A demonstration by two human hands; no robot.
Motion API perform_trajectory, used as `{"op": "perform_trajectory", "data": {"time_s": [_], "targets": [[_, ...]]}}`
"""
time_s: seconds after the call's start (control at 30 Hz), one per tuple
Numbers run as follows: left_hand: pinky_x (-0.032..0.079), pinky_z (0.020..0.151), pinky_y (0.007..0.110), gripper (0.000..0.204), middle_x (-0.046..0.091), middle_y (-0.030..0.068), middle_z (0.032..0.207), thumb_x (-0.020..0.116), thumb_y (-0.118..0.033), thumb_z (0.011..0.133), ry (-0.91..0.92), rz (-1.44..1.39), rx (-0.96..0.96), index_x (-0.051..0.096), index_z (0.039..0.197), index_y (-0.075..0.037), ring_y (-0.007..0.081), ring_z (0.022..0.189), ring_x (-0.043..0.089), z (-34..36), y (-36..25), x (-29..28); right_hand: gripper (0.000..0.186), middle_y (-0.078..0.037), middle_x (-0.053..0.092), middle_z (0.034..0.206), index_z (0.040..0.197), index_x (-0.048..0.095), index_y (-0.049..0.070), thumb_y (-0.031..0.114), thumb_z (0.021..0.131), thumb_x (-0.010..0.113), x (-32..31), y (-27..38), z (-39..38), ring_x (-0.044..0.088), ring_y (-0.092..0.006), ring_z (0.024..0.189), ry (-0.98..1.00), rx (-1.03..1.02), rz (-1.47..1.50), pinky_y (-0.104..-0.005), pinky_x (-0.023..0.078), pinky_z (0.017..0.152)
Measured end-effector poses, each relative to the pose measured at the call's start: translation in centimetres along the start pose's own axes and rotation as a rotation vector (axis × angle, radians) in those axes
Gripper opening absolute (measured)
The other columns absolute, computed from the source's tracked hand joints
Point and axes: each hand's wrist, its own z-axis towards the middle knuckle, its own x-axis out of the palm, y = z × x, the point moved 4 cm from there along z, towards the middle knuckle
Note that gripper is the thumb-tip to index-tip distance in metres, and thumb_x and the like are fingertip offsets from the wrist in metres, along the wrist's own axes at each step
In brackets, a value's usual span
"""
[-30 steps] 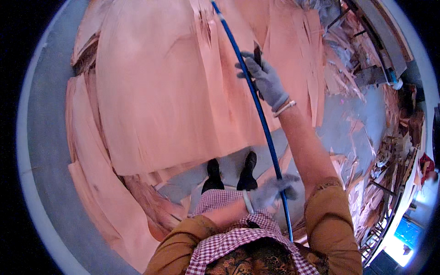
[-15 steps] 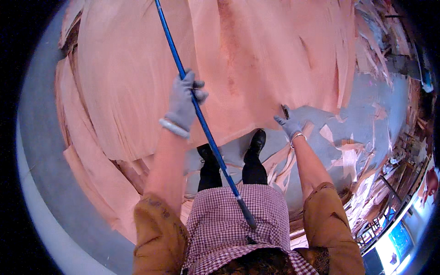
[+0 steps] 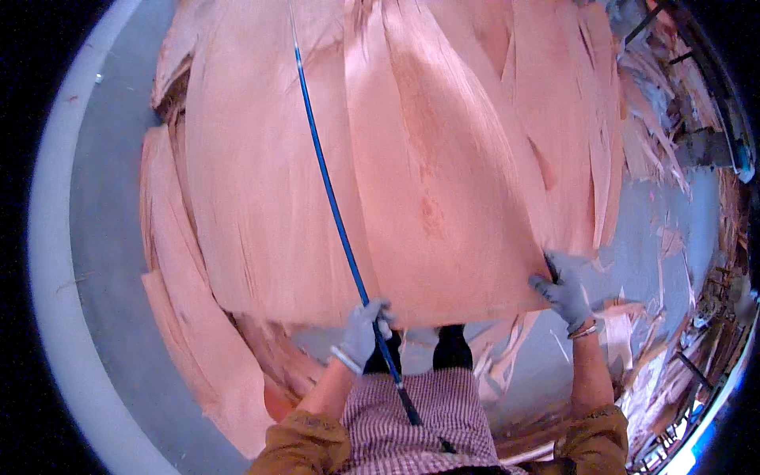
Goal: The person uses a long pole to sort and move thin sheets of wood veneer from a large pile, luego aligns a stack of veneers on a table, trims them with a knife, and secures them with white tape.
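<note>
My left hand (image 3: 368, 332), in a grey glove, grips a long blue pole (image 3: 332, 210) that lies diagonally over pale pink-tan thin sheets (image 3: 265, 174), probably veneer, and ends over my checked apron (image 3: 431, 404). My right hand (image 3: 562, 289), also gloved, is at the front right edge of the middle sheet (image 3: 443, 237), closed on a small dark tool that is partly hidden. The middle sheet has a darker blotched streak down it.
Torn strips (image 3: 617, 332) lie on the grey floor (image 3: 649, 222) at the right, beside scrap piles and dark metal bars (image 3: 689, 372). Long offcuts (image 3: 190, 332) lie along the left, beside grey floor. My dark-clad legs and shoes (image 3: 447, 348) show below the sheet.
The pole passed from my right hand to my left. My left hand then moved down the pole. My right hand moved down and rightward to the sheet's edge. The middle sheet has shifted toward me.
</note>
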Motion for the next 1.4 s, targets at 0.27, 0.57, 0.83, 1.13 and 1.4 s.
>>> {"op": "perform_trajectory", "data": {"time_s": [0.27,0.57,0.83,1.13,1.4], "targets": [[0.048,0.055,0.027,0.023,0.06,0.0103,0.082,0.054,-0.022,0.09,-0.001,-0.08,-0.067,0.05,0.104,-0.004,0.0126,0.058,0.054,0.7,1.0,-2.0,0.063,-0.013,0.05,0.128,0.13,0.042,0.0,0.005,0.073,0.067,9.2,-14.9,7.8,0.048,-0.0201,0.114,-0.132,0.203,0.398,-0.0312,0.038,0.098],[0.046,0.06,0.025,0.013,0.054,0.0064,0.084,0.049,-0.012,0.09,0.159,-0.309,-0.02,0.051,0.098,-0.002,0.0119,0.069,0.051,-1.4,1.7,-2.8,0.059,-0.013,0.055,0.119,0.129,0.046,0.007,0.01,0.072,0.064,6.3,-7.9,6.5,0.054,-0.0261,0.107,-0.471,0.125,-0.393,-0.0356,0.042,0.091],[0.051,0.066,0.029,0.03,0.057,0.0114,0.093,0.054,-0.015,0.09,0.188,-0.148,-0.263,0.045,0.112,0.003,0.0152,0.074,0.058,-6.7,9.1,-4.6,0.069,-0.019,0.056,0.107,0.126,0.048,0.005,0.039,0.071,0.071,19.3,-7.8,10.8,0.055,-0.0326,0.098,-0.21,0.001,-0.159,-0.0402,0.043,0.088],[0.053,0.064,0.028,0.034,0.061,0.0104,0.092,0.05,-0.022,0.092,0.087,-0.001,-0.194,0.045,0.115,0.003,0.0142,0.07,0.061,-7.1,10.2,-8.5,0.044,-0.024,0.057,0.102,0.103,0.054,0.0,0.031,0.074,0.066,28.2,-6.5,13.5,0.055,-0.0375,0.096,-0.329,0.214,-0.191,-0.0438,0.044,0.083],[0.049,0.055,0.023,0.036,0.06,0.0093,0.087,0.05,-0.021,0.093,0.04,-0.063,-0.048,0.042,0.12,0.0,0.0109,0.062,0.056,-6.9,3.2,-8.1,0.035,-0.009,0.059,0.075,0.102,0.057,0.001,0.023,0.076,0.066,20.7,1.4,6.4,0.054,-0.0156,0.066,-0.255,-0.024,0.166,-0.0303,0.046,0.063]]}}
